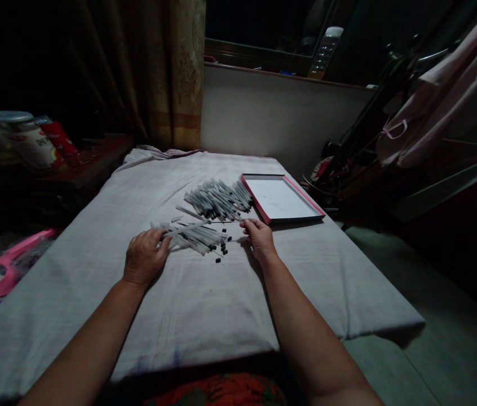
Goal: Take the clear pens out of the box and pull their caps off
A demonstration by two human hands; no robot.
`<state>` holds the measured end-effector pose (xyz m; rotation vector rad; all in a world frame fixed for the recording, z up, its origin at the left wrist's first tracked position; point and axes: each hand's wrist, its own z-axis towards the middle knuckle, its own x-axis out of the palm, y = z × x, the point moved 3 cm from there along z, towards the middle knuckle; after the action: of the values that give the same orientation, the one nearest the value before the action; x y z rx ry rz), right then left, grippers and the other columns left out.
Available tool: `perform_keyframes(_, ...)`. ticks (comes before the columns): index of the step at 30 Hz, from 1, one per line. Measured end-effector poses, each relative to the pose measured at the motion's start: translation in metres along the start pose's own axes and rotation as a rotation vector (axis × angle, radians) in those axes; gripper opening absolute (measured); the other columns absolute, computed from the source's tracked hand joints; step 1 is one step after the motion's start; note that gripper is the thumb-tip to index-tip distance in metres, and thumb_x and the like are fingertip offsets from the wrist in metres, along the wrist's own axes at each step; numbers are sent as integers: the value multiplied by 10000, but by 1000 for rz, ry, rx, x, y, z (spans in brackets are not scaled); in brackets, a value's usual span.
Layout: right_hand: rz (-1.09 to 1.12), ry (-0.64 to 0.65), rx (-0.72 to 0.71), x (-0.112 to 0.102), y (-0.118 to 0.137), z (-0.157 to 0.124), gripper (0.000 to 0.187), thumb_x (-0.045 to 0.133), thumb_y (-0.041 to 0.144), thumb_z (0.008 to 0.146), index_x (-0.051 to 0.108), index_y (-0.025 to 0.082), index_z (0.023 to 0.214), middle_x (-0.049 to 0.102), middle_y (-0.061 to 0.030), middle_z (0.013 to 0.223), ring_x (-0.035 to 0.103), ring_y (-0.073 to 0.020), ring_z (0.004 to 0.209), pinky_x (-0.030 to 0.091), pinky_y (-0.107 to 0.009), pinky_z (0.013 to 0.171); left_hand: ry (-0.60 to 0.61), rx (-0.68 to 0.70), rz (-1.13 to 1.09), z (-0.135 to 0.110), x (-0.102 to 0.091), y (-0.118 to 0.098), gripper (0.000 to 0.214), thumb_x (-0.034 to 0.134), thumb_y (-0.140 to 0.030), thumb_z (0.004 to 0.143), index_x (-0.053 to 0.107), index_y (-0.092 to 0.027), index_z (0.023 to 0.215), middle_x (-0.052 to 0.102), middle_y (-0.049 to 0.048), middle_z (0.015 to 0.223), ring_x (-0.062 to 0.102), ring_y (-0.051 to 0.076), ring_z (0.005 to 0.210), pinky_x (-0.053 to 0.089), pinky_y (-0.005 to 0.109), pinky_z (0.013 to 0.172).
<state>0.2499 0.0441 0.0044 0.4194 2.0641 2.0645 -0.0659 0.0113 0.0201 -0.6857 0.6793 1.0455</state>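
Note:
My left hand (145, 256) is closed on one end of a translucent pen barrel (188, 228), which points right over a small pile of similar barrels (202, 241). My right hand (259, 234) pinches the end of a thin dark rod (225, 221), like a pen refill. That rod lines up with the barrel's far end; whether it sits inside I cannot tell. Several small black plugs (223, 247) lie between my hands. Beyond them is a larger heap of greyish pens (217, 198), beside a shallow box with a red-and-black rim (261, 206).
A pale checked cloth (221, 316) covers the table. Jars (31, 144) and a red can (58, 138) stand on a dark side table at left. A pink plastic handle (10, 262) is below. A bottle (325, 53) stands on the windowsill; pink cloth (437, 96) hangs at right.

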Motion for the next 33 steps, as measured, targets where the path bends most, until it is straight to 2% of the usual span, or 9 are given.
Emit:
perform_keyframes(4,-18,-30,-25,3,-5,1,394,727,552,685,670,186,818,755,-92,795,578,-159,619,459,-253,467,-32,-56,20,0,-1,10,294,428,-400,982,654,-213,1005,749,99,924,680,276,847,490,395,763)
perform_keyframes(8,-81,-14,-87,11,-9,-2,285,692,457,721,680,197,835,742,-50,808,619,-169,702,527,-284,627,-17,-23,-2,-1,2,6,286,434,-404,980,658,-228,1008,750,80,928,684,261,874,497,382,793)
perform_keyframes(11,-145,8,-135,15,-10,-6,286,669,342,745,710,210,995,729,-13,836,646,-174,770,529,-292,734,1,16,-24,-2,4,2,285,442,-410,974,665,-238,1016,755,77,952,690,260,910,505,383,818)
perform_keyframes(15,-510,81,-202,16,-7,-10,429,617,188,786,714,237,1202,746,-23,944,672,-179,800,522,-312,832,-2,18,-25,-2,4,2,285,441,-401,974,661,-229,1028,755,89,968,689,271,922,506,397,830)
perform_keyframes(18,-816,94,-262,16,-3,-14,372,626,178,817,761,260,1154,756,-58,1068,692,-222,955,506,-325,907,-15,-8,-7,-2,4,6,290,427,-396,979,651,-218,1028,750,100,966,683,280,906,503,405,820)
perform_keyframes(21,-935,102,-284,18,0,-17,257,634,210,844,807,262,1027,768,-82,1052,697,-264,998,501,-345,899,-37,-37,7,-2,3,11,295,406,-380,988,643,-212,1041,742,104,946,677,280,873,501,405,800)
perform_keyframes(27,-897,89,-311,19,8,-21,222,583,295,910,797,237,924,776,-84,1015,704,-252,968,494,-324,855,-32,42,-61,-1,1,2,329,377,-392,1011,643,-211,1079,745,94,958,678,265,887,515,394,825)
perform_keyframes(30,-702,149,-324,23,9,-24,407,500,482,960,748,216,777,742,-58,799,690,-213,801,486,-294,750,7,128,-117,-2,2,-14,331,388,-410,1018,657,-229,1087,750,70,969,684,238,903,516,364,833)
perform_keyframes(33,-458,284,-224,33,6,-31,626,425,716,908,693,200,677,638,-21,601,612,-167,602,450,-271,624,42,187,-153,-3,1,-26,332,401,-418,1021,670,-234,1081,751,59,960,685,228,896,512,356,822)
